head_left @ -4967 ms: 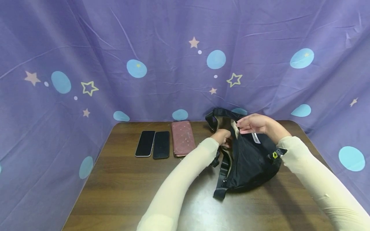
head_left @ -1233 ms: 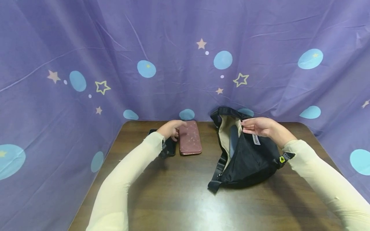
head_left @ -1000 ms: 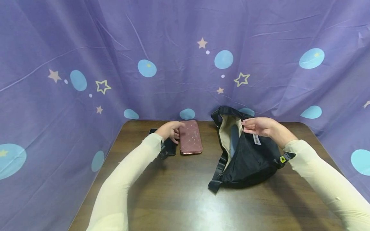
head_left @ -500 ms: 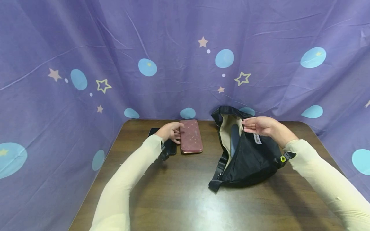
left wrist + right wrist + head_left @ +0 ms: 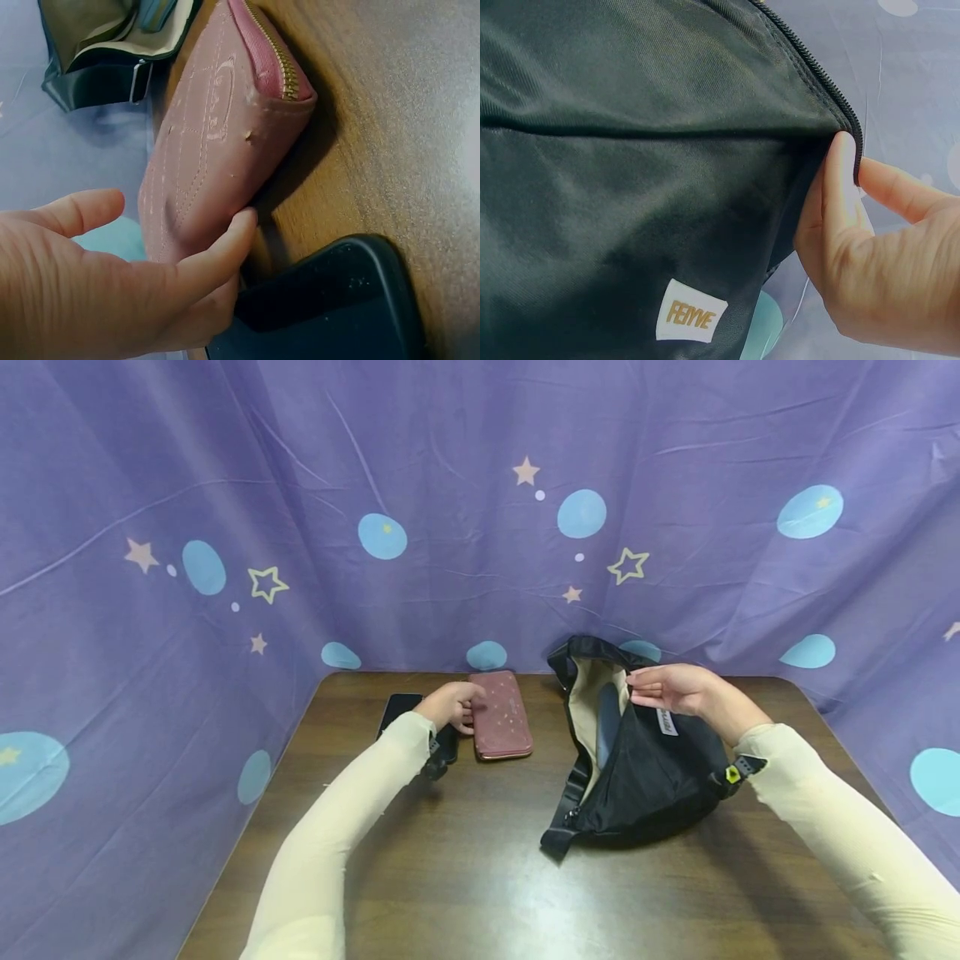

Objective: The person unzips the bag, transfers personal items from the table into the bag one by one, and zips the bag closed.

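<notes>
A pink zip-around wallet [image 5: 501,717] lies on the table. My left hand [image 5: 453,706] is at its left side. In the left wrist view the fingertips touch the wallet's long edge, while the thumb stands apart from it. On the right is a black bag [image 5: 660,777], its zipped mouth spread and showing a beige lining. My right hand [image 5: 885,262] pinches the rim beside the zip between thumb and fingers, holding the mouth apart. A blue-grey object [image 5: 608,722] rests inside the bag; its kind is unclear.
Two dark phones lie left of the wallet: a black phone [image 5: 330,300] close by and another phone [image 5: 401,703] farther left, both partly covered by my left hand and forearm. A purple curtain [image 5: 450,527] hangs behind the wooden table [image 5: 450,877].
Five seconds ago my left hand was in the bag; it has since moved left to the wallet. Over the last half second the wallet has slid slightly right. My right hand keeps its hold.
</notes>
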The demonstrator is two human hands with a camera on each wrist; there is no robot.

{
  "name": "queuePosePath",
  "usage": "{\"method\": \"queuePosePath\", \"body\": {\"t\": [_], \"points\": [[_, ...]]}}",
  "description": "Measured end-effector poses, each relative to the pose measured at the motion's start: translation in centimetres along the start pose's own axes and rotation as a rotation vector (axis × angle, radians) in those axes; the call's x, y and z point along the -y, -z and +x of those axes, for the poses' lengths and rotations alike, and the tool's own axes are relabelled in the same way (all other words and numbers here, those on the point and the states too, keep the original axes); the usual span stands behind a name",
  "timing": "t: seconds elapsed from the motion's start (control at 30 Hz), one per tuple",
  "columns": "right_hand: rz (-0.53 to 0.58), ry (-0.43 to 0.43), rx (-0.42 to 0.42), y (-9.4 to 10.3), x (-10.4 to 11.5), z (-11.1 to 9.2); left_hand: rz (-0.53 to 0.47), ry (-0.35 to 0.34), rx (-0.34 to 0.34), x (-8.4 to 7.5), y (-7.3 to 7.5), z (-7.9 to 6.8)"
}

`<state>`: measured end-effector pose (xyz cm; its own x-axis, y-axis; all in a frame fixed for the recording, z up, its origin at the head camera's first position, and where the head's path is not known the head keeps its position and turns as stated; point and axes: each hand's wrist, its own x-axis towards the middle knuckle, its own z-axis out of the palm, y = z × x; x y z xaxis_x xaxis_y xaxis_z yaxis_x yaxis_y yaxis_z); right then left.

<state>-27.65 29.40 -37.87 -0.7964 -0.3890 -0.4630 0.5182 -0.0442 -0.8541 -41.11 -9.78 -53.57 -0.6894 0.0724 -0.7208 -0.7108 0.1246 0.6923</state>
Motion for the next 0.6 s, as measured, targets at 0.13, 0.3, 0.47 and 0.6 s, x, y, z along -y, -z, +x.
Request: {"method": "queuePosePath", "body": {"t": [0.13,0.3,0.47,0.6], "points": [[0.002,-0.002,-0.003,-0.1,0.0,0.1,0.128,-0.076,-0.034,0.4,-0.6,1.6],[-0.014,0.004,0.005,-0.3,-0.2,0.4,0.251,-0.125,-0.073,0.4,-1.3,1.4],[-0.022,-0.003,0.007,-0.4,-0.3,0.7,0.287,-0.150,-0.150,0.5,-1.5,2.3],[-0.025,-0.002,0.005,-0.4,-0.3,0.6,0.304,-0.178,-0.226,0.1,-2.7,-2.2]]}}
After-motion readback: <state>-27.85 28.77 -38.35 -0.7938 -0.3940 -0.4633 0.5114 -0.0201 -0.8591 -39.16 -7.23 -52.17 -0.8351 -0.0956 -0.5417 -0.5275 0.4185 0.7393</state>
